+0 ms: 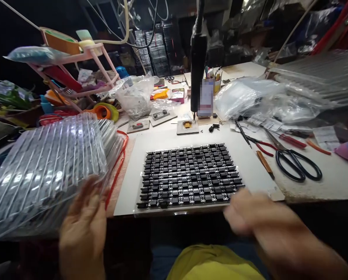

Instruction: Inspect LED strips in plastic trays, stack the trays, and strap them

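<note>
A black circuit board (189, 175) covered in rows of small chips lies flat on a white sheet (249, 163) at the table's front edge. My right hand (249, 216) is blurred at the board's near right corner, fingers curled; whether it grips the board I cannot tell. My left hand (84, 225) is raised with fingers apart against the near edge of a stack of clear ribbed plastic trays (45, 171) at the left, touching them from below.
Black-handled scissors (296, 163), red-handled pliers (263, 146) and a screwdriver (264, 162) lie right of the board. A hanging black power screwdriver (197, 58) dangles above the table's middle. Plastic bags (249, 99), a pink rack (83, 66) and tape rolls (105, 112) crowd the back.
</note>
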A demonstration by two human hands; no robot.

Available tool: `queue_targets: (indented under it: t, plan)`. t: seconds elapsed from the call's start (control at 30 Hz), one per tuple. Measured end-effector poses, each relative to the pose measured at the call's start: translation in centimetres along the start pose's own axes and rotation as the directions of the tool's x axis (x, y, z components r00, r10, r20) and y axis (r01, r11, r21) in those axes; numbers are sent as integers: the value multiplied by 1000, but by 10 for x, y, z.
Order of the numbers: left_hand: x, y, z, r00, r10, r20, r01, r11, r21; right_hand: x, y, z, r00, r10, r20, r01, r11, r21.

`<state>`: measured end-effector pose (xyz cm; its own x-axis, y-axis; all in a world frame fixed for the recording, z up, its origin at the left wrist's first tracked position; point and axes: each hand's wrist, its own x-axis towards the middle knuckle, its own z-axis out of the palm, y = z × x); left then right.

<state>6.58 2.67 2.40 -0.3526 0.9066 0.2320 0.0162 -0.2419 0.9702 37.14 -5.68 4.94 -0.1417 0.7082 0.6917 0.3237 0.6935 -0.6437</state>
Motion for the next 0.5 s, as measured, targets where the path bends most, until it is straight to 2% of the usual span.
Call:
queue_targets:
  t: [0.07,0.13,0.2,0.23,0.3,0.33,0.4,0.5]
  plan:
    - [-1,-11,2,967,-15,253,-47,971,236,15,30,4,990,109,85,-97,986,-132]
    - [6,-21,7,884,-33,466,-205,868,451,30,61,11,941,186,281,-96,947,-305]
    - [21,-30,17,817,-29,576,-361,753,550,42,85,21,850,250,463,-19,894,-448]
    - [29,-35,23,796,-20,604,-415,710,570,46,93,27,803,285,523,21,864,-503]
    - [48,-44,38,761,-32,648,-485,634,602,53,103,38,730,354,585,78,807,-586]
    - [56,-48,45,745,-54,665,-508,600,618,56,105,42,712,377,593,95,784,-613]
    - [70,-56,58,723,-114,682,-531,539,654,60,107,46,703,397,590,103,764,-637]
    - [81,-68,71,705,-173,687,-542,492,681,64,114,41,771,382,509,40,769,-638]
